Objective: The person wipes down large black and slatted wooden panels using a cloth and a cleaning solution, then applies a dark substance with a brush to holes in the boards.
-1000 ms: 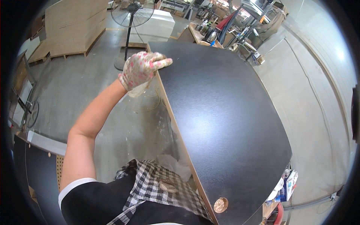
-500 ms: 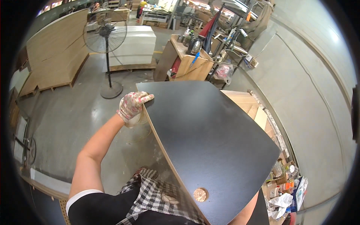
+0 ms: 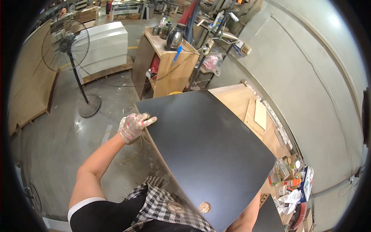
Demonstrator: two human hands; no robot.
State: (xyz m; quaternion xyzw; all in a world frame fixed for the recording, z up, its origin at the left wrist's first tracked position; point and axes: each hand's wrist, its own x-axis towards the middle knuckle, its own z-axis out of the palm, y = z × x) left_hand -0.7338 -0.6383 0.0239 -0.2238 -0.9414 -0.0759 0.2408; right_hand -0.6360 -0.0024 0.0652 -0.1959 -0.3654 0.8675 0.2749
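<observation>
Left hand (image 3: 134, 126): gloved (patterned work glove), fingers closed over the far left edge of the black panel (image 3: 205, 154), near its top-left corner; thumb side under, fingertips on the top face. Left forearm runs from lower left up to that edge.

Right hand: not visible. Only the right forearm (image 3: 247, 216) shows, at the bottom edge under the panel's near right corner, so grip state can't be told.

Black panel: large flat rectangular board, matte dark face up, raw wood-coloured edge visible along the left side. Held tilted in front of the person's torso, near edge against the checked cloth at the waist. Round wood-coloured plug (image 3: 204, 207) sits in the face near the bottom edge.

Surroundings: light wooden workbench (image 3: 247, 104) just behind and right of panel, small items cluttered along its right end by the wall. Pedestal fan (image 3: 65, 46) on concrete floor, far left. Wooden cabinet (image 3: 164, 65) w/ kettle (image 3: 174, 38) on top, behind panel. White stacked boards (image 3: 104, 44) further back.
</observation>
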